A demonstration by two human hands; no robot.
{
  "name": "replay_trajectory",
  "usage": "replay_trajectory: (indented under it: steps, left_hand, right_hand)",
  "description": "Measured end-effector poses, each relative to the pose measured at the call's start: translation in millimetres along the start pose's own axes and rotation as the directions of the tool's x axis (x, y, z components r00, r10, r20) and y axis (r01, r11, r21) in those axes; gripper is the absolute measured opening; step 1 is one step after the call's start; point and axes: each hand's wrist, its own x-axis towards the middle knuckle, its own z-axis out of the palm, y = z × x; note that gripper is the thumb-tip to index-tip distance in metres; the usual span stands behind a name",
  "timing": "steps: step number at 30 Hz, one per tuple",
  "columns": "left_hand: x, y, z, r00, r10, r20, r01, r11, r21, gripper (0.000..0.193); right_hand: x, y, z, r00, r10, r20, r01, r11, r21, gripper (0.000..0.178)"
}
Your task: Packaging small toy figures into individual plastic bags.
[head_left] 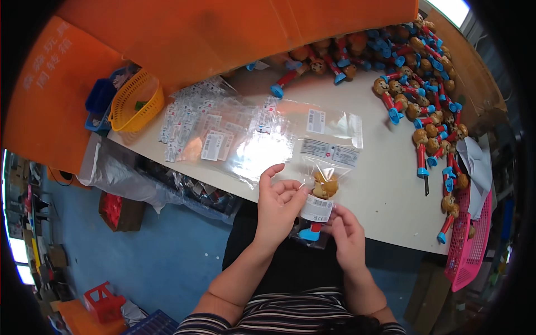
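Note:
In front of my body, a clear plastic bag [324, 173] holds a toy figure with a brown head [325, 185], a red stem and a blue foot [309, 234]. A white printed label [317, 209] covers the middle of the toy. My left hand [279, 205] grips the bag's left side by the label, its thumb pressed on it and the index finger curled upward. On the other side, my right hand [347, 237] pinches the bag's edge near the label's lower right corner. Another flat clear bag [335, 125] lies on the table just beyond.
Many overlapping clear bags [212, 128] spread over the table's left. Loose toy figures [421, 151] pile along the right and back, under an orange panel [223, 39]. A yellow basket [137, 103] stands at the far left, a pink basket [472, 240] at the right edge.

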Motion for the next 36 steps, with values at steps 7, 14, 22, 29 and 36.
replay_trajectory:
  steps: [7, 14, 22, 29, 36]
  left_hand:
    - [2.2, -7.6, 1.9, 0.994, -0.062, 0.089, 0.055, 0.996, 0.074, 0.066]
    - [2.8, -13.4, -2.5, 0.991, -0.074, 0.114, 0.069, 0.996, 0.048, 0.057]
    - [-0.8, -9.2, 0.5, 0.997, -0.023, 0.077, 0.009, 0.985, 0.175, 0.058]
    - [4.7, 3.4, -0.9, 0.964, -0.187, 0.191, 0.193, 0.981, -0.013, 0.057]
    - [5.6, 15.0, -1.7, 0.974, -0.146, 0.175, 0.144, 0.989, 0.025, 0.058]
  right_hand:
    - [41.1, -29.5, -17.1, 0.955, 0.295, 0.039, -0.295, 0.955, -0.023, 0.041]
    - [49.6, -28.2, -17.9, 0.952, 0.271, 0.145, -0.276, 0.961, 0.021, 0.037]
    - [52.2, -16.0, -18.6, 0.969, 0.222, 0.107, -0.235, 0.964, 0.127, 0.033]
    - [47.9, -14.8, -4.4, 0.973, 0.148, 0.176, -0.16, 0.986, 0.053, 0.032]
    - [41.8, -24.8, -11.4, 0.967, 0.238, 0.092, -0.236, 0.971, -0.032, 0.023]
